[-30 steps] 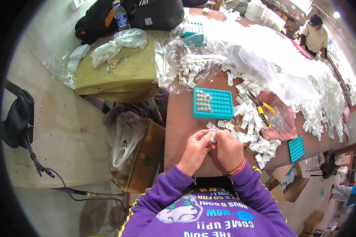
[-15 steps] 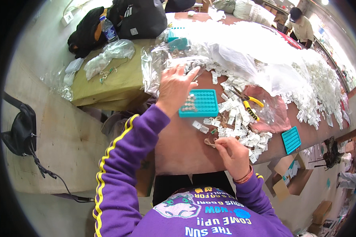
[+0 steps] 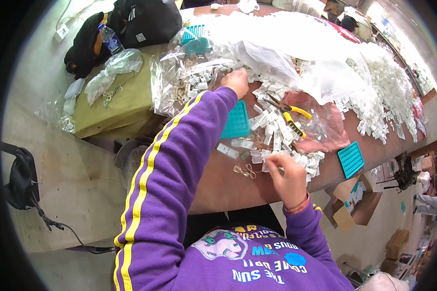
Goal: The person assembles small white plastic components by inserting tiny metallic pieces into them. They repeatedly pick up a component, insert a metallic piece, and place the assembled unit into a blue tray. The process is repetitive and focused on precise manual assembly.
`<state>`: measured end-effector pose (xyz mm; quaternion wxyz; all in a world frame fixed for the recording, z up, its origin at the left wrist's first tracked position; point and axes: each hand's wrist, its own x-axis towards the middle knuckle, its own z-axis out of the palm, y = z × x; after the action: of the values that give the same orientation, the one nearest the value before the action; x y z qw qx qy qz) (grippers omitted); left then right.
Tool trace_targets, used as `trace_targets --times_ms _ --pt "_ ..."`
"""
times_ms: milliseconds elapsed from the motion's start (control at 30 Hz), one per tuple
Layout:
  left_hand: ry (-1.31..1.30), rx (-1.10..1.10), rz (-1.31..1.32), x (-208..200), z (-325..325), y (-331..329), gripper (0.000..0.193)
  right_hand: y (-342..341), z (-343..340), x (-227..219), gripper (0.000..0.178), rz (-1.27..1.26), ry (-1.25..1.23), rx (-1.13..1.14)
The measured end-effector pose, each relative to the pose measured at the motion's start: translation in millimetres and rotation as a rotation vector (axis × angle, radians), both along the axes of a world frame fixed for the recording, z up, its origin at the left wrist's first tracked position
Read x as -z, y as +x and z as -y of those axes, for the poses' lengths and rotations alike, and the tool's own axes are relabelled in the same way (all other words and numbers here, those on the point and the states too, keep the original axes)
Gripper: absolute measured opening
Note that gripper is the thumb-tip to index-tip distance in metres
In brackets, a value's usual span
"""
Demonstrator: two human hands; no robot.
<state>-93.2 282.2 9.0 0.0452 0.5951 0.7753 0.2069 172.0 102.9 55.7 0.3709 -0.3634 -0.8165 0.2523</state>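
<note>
My left hand (image 3: 235, 82) reaches over to the far pile of small white plastic pieces, beside a clear plastic bag (image 3: 162, 82). Its fingertips are hidden behind the back of the hand. Under my left sleeve lies a teal tray (image 3: 236, 121) with rows of hollows, partly covered by the forearm. Close to the table's near edge my right hand (image 3: 289, 180) is closed in a pinch. A thin, pale looped cord (image 3: 245, 170) runs from its fingertips to the left. White pieces (image 3: 277, 133) are heaped just beyond that hand.
Yellow-handled pliers (image 3: 291, 119) rest by a pink cloth (image 3: 325, 119). Another teal tray (image 3: 351, 160) sits at the table's right edge, above an open cardboard box (image 3: 349, 206). A large white heap (image 3: 388, 92) fills the far right. Bags and a bottle (image 3: 110, 40) stand far left.
My left hand has moved from above the tray to the far pile, and its forearm now covers part of the tray. My right hand stays low, with the cord spread further left.
</note>
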Motion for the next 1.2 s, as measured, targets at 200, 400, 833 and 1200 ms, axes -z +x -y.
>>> trace_targets --times_ms 200,400,833,1200 --pt "0.082 0.064 0.609 -42.9 52.1 -11.8 0.032 -40.8 -61.6 19.8 0.015 0.475 0.421 0.108" --pt "0.263 0.155 1.710 -60.3 177.7 -1.2 0.025 -62.4 -77.8 34.9 0.010 0.738 0.407 0.075" --pt "0.193 0.027 2.246 -20.6 288.1 74.5 0.031 -24.8 -48.0 -23.7 0.008 0.037 -0.613 -0.458" --pt "0.461 0.173 1.811 -27.5 299.7 85.4 0.020 -30.7 5.0 -24.2 0.010 -0.019 -0.763 -0.741"
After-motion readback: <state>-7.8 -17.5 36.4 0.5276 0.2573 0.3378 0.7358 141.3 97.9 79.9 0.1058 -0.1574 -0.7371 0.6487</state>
